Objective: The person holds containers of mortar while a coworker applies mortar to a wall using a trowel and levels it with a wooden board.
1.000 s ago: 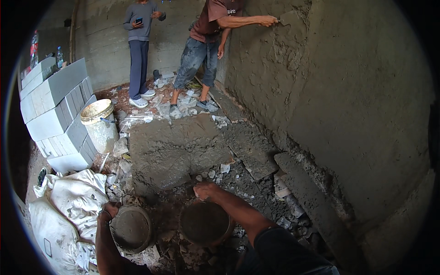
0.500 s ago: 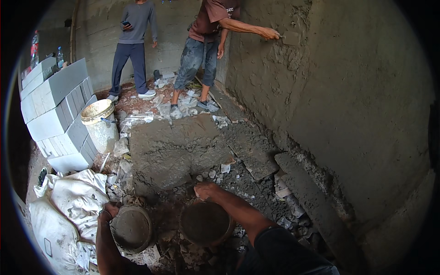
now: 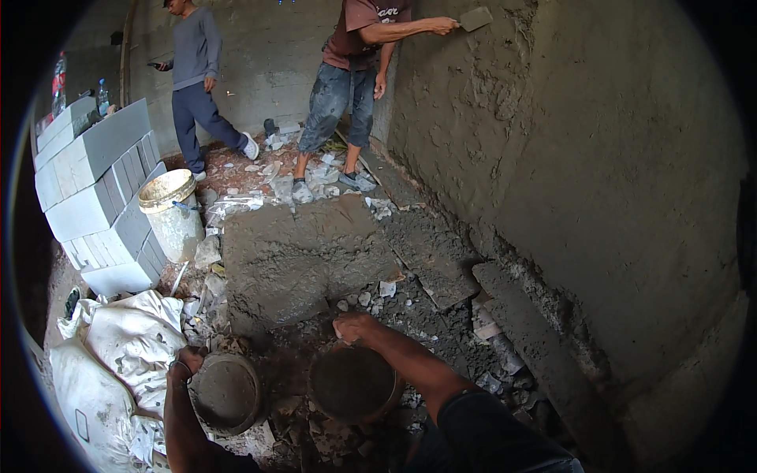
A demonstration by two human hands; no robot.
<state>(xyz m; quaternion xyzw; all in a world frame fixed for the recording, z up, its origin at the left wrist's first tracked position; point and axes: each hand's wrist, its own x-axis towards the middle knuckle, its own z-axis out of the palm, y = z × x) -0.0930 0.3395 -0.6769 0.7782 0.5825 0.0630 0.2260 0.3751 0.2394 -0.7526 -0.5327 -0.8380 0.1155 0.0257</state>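
Observation:
My left hand (image 3: 189, 361) is closed at the upper left edge of a mortar-crusted bucket (image 3: 225, 398), seen from above with grey material inside. My right hand (image 3: 351, 327) grips the top of a second, darker bucket (image 3: 351, 386) to its right; whether it holds rim or handle is unclear. White sacks (image 3: 118, 370) lie just left of my left hand. Beyond the buckets lies a board smeared with wet mortar (image 3: 300, 252).
White blocks (image 3: 102, 197) are stacked left, beside a pale bucket (image 3: 169, 221). One person (image 3: 193, 71) walks behind with a phone; another (image 3: 355, 47) holds a trowel (image 3: 475, 20) at the plastered right wall (image 3: 615, 181). Planks (image 3: 536, 347) and rubble line the wall's foot.
The person in grey has walked left along the back wall. The other person's trowel hand dipped, then rose higher and shifted slightly left. My hands and both buckets have stayed put.

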